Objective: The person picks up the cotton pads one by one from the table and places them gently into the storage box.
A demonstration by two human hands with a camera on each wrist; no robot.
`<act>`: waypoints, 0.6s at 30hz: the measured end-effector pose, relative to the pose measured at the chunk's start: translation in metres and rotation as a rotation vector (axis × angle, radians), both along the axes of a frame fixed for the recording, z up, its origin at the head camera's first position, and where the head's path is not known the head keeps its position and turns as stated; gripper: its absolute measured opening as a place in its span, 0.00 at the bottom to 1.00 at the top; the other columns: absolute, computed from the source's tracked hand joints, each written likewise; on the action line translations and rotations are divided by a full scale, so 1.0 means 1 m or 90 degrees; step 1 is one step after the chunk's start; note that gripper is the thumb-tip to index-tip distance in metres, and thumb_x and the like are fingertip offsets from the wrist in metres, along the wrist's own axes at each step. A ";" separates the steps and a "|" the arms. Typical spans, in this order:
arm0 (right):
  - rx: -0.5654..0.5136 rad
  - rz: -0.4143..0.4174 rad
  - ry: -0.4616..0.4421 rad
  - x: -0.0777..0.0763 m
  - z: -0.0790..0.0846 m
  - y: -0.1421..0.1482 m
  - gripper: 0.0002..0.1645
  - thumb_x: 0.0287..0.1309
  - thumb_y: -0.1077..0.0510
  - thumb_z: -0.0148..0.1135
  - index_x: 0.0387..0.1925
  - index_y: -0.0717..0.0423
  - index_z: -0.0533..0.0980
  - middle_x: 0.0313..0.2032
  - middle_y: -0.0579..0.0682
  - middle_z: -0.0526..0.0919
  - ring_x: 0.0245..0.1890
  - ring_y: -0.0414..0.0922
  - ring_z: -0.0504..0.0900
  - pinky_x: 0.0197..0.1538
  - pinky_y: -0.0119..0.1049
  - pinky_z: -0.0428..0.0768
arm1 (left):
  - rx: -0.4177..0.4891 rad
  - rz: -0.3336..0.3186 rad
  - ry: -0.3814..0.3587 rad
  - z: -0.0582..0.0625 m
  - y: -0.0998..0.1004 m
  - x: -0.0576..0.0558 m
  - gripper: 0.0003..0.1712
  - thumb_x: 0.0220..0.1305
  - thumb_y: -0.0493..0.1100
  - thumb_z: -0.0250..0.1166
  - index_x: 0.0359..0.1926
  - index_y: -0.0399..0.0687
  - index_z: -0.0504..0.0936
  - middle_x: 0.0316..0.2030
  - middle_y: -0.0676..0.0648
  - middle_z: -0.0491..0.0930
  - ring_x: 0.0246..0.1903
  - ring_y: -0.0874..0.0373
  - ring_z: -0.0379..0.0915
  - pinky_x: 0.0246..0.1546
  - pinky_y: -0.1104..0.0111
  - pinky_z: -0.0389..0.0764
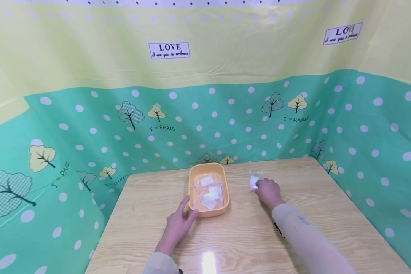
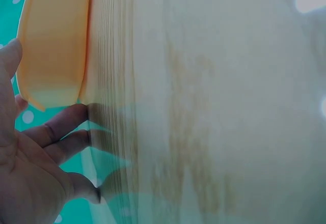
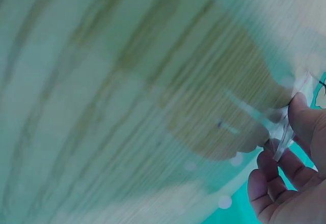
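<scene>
Between the fingers and thumb of my right hand (image 1: pixel 269 192) is the near edge of a small clear plastic bag (image 1: pixel 254 179) with something white inside. The right wrist view shows that pinch on the bag's clear edge (image 3: pixel 283 136), close over the table. My left hand (image 1: pixel 179 226) has its fingers spread at the near left corner of an orange rectangular bin (image 1: pixel 214 213), thumb and forefinger right at its rim. Inside the bin lie several clear bags with white contents (image 1: pixel 211 195). In the left wrist view the left fingers are loosely extended beside the bin's orange wall (image 2: pixel 57 40).
Everything stands on a light wood-grain table (image 1: pixel 140 213). Behind it and at both sides hangs a green and yellow curtain (image 1: pixel 205 125) with dots, trees and lettering, close to the table's back edge. A bright light reflection shows on the near tabletop.
</scene>
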State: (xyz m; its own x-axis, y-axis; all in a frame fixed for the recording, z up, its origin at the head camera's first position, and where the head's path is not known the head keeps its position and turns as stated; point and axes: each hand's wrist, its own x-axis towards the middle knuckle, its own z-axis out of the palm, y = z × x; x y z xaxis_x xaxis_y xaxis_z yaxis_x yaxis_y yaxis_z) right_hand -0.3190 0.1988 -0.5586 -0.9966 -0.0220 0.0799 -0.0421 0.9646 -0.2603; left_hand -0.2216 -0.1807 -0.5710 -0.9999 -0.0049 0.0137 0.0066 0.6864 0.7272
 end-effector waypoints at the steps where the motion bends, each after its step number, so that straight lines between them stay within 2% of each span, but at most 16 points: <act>1: -0.001 -0.003 -0.001 0.000 0.001 -0.001 0.19 0.66 0.53 0.74 0.51 0.61 0.86 0.44 0.62 0.88 0.42 0.60 0.84 0.48 0.58 0.84 | -0.001 -0.002 0.003 0.000 0.000 0.000 0.42 0.74 0.69 0.62 0.83 0.72 0.61 0.57 0.33 0.88 0.65 0.22 0.74 0.67 0.24 0.65; 6: -0.008 -0.011 -0.002 0.002 0.005 -0.006 0.18 0.65 0.54 0.75 0.52 0.61 0.87 0.45 0.63 0.89 0.43 0.60 0.84 0.49 0.59 0.83 | 0.001 -0.005 0.005 0.001 0.000 0.001 0.42 0.74 0.69 0.62 0.83 0.71 0.61 0.58 0.34 0.88 0.67 0.22 0.73 0.69 0.23 0.61; 12: -0.011 -0.006 -0.015 0.002 0.007 -0.004 0.16 0.66 0.55 0.73 0.50 0.62 0.87 0.46 0.63 0.90 0.44 0.60 0.84 0.51 0.59 0.83 | -0.002 0.000 -0.002 -0.001 0.000 0.001 0.42 0.74 0.70 0.62 0.83 0.73 0.61 0.58 0.35 0.88 0.67 0.23 0.73 0.68 0.26 0.66; 18: -0.010 0.028 0.001 0.000 0.005 0.005 0.16 0.66 0.53 0.74 0.48 0.61 0.88 0.47 0.61 0.92 0.45 0.62 0.86 0.51 0.61 0.84 | 0.002 0.003 -0.008 -0.001 0.000 0.000 0.42 0.74 0.70 0.62 0.82 0.75 0.61 0.59 0.34 0.87 0.67 0.23 0.72 0.69 0.24 0.63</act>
State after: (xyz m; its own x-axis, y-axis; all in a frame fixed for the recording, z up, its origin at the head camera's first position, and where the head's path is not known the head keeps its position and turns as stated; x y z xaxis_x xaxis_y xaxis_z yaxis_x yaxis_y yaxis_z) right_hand -0.3191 0.2042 -0.5539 -0.9945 -0.0644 0.0827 -0.0849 0.9575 -0.2757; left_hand -0.2219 -0.1808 -0.5722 -0.9999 -0.0102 0.0007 -0.0064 0.6840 0.7294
